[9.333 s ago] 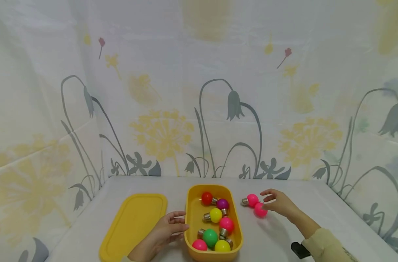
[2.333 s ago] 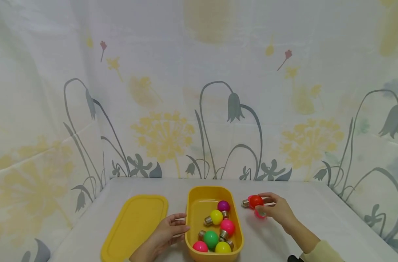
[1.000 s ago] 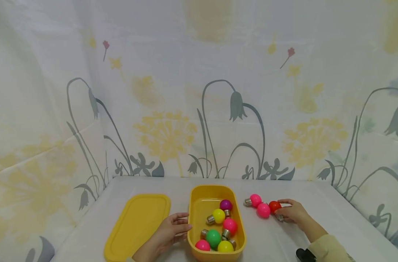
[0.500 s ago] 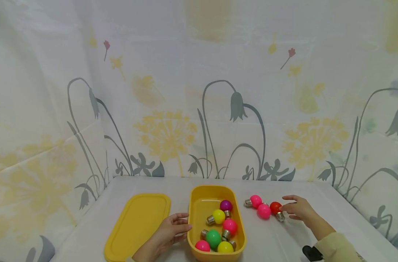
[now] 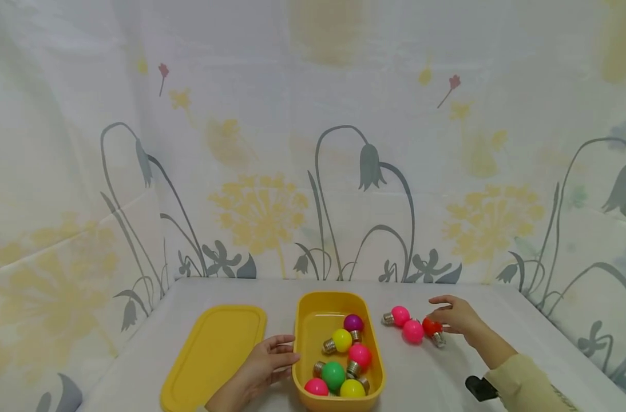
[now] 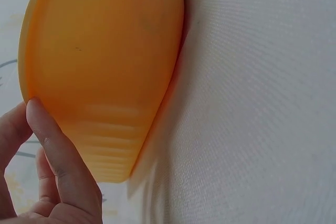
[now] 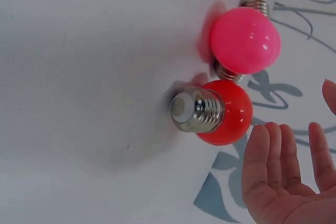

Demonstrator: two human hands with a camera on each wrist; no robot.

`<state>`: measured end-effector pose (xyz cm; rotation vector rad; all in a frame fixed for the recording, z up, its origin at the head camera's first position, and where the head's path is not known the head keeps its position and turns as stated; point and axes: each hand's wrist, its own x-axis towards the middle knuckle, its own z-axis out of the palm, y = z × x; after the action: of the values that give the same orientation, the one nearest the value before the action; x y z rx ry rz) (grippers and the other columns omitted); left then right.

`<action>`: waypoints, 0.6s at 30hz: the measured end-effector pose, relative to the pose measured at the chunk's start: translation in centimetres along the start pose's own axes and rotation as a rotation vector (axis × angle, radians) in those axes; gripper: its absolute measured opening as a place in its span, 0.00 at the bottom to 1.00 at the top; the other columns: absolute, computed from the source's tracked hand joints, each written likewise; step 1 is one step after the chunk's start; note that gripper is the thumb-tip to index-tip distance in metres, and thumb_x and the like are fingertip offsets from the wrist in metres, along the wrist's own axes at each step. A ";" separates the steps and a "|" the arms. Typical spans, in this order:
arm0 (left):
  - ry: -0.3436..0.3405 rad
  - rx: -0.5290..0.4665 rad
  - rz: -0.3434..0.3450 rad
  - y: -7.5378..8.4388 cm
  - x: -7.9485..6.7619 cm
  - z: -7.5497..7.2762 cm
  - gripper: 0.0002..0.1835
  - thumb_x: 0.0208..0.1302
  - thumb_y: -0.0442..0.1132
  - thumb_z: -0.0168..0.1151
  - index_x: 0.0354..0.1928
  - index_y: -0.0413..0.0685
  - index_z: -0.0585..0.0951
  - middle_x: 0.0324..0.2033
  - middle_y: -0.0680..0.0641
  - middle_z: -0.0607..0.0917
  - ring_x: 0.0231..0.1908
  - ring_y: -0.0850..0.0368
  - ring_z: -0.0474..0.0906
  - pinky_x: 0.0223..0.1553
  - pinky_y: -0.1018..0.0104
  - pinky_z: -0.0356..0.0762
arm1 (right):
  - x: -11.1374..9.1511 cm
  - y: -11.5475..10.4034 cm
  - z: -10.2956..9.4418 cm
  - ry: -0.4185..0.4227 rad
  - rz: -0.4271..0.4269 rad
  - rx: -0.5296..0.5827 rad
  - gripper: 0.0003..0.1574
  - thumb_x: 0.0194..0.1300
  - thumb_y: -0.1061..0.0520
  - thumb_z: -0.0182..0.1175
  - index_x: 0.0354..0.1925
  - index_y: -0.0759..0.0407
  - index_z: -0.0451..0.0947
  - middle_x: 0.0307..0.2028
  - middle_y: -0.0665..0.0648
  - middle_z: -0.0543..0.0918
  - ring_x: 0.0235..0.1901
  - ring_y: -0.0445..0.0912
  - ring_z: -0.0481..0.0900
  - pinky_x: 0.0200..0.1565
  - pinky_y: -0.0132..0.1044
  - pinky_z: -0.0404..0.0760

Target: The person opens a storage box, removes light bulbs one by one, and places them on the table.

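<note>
A yellow plastic box [image 5: 304,309] holds several round light bulbs, among them a green bulb [image 5: 333,375] and a purple bulb [image 5: 352,322]. My left hand [image 5: 265,360] rests its fingertips against the box's left side, with fingers loosely extended; the left wrist view has them at the rim. To the right of the box, a red bulb [image 5: 432,326] lies on the table, touching or nearly touching a pink bulb [image 5: 413,331], with another pink bulb [image 5: 399,316] behind. My right hand [image 5: 459,318] hovers just beside and above the red bulb, fingers spread and holding nothing.
A yellow lid [image 5: 215,355] lies flat on the white table [image 5: 277,292], left of the box. Behind the table hangs a flower-printed cloth [image 5: 344,171]. A black strap or device [image 5: 480,389] sits at my right wrist.
The red bulb has gone from the box to the table beside the pink bulbs. My right hand has let go of it and shifted slightly up and left. My left hand stays put.
</note>
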<state>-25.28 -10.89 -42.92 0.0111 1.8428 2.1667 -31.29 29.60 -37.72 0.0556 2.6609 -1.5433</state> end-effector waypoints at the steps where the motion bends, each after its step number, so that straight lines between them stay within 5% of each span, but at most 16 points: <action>1: 0.000 0.002 0.003 0.0 0.0 0.0 0.26 0.59 0.30 0.63 0.58 0.31 0.67 0.39 0.44 0.77 0.30 0.59 0.78 0.33 0.69 0.80 | 0.0 -0.2 0.1 0.000 -0.004 -0.002 0.31 0.59 0.61 0.61 0.56 0.75 0.63 0.40 0.65 0.78 0.39 0.54 0.78 0.46 0.53 0.77; 18: 0.017 0.028 -0.014 0.0 0.0 -0.1 0.27 0.58 0.31 0.64 0.58 0.32 0.68 0.40 0.43 0.77 0.31 0.59 0.78 0.35 0.67 0.80 | 0.6 -2.6 2.5 0.001 -0.017 -0.005 0.29 0.59 0.60 0.62 0.56 0.70 0.66 0.44 0.67 0.77 0.45 0.63 0.74 0.44 0.48 0.79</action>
<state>-25.33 -10.95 -42.90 -0.0145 1.8770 2.1382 -31.98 26.13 -36.80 0.0337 2.6731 -1.5421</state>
